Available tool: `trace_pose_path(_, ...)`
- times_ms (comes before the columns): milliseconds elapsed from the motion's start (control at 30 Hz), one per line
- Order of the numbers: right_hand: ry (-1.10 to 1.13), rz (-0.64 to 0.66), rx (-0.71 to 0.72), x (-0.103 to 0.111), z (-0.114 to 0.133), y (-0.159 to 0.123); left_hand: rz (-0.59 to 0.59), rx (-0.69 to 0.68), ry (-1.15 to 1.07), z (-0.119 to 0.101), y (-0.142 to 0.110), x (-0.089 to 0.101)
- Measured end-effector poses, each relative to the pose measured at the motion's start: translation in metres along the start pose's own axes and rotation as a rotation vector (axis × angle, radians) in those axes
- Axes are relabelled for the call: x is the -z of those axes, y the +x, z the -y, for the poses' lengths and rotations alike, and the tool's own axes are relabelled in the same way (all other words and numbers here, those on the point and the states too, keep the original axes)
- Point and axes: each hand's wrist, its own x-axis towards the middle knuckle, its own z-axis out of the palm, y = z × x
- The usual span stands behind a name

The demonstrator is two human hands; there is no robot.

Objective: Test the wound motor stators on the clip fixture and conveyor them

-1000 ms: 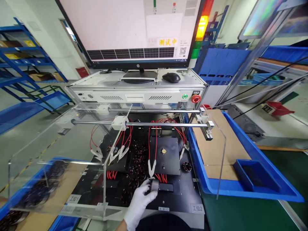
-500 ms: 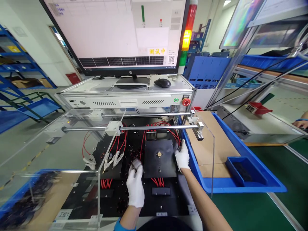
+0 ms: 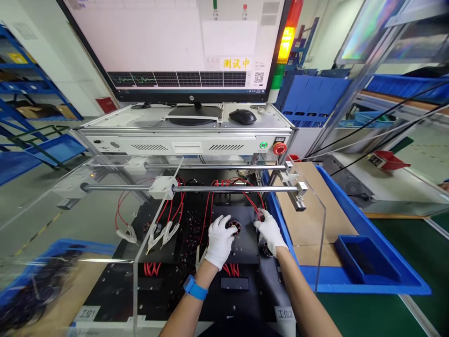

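Both of my hands wear white gloves. My left hand (image 3: 220, 241) reaches over a square black plate (image 3: 245, 248), its fingertips closed on a small round copper-wound motor stator (image 3: 234, 228) at the plate's centre. Beside the plate's right edge, my right hand (image 3: 271, 230) is closed at the lower ends of red wires (image 3: 253, 202); its fingers hide those ends. Another round wound part (image 3: 265, 250) lies just below that hand. Left of the plate, a pile of dark wound parts (image 3: 189, 243) is partly visible. A white-sleeved clip (image 3: 200, 258) lies near my left wrist.
Clear guard panels with steel rods (image 3: 231, 189) stand around and over the work area. More white-sleeved clips (image 3: 170, 233) hang at left. A blue tray (image 3: 396, 286) with cardboard is at right. A monitor (image 3: 157, 47) and red stop button (image 3: 279, 148) are behind.
My left hand has moved up and right from beside the plate onto its centre, where a stator now shows. Green curves have appeared on the monitor. The view has shifted slightly.
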Motion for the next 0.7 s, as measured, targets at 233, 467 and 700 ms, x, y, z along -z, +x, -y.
trace_pose_path(233, 0.39, 0.411, -0.123, -0.014, 0.021, -0.026, -0.111, -0.022, -0.021, 0.006, -0.008, -0.005)
trace_pose_path(467, -0.088, 0.274, 0.174, -0.012, 0.053, -0.034, -0.186, -0.085, 0.016, 0.014, -0.007, -0.004)
trace_pose_path(700, -0.094, 0.238, 0.199, -0.024, 0.053, -0.036, -0.211, 0.011, -0.174, 0.008, -0.02, -0.011)
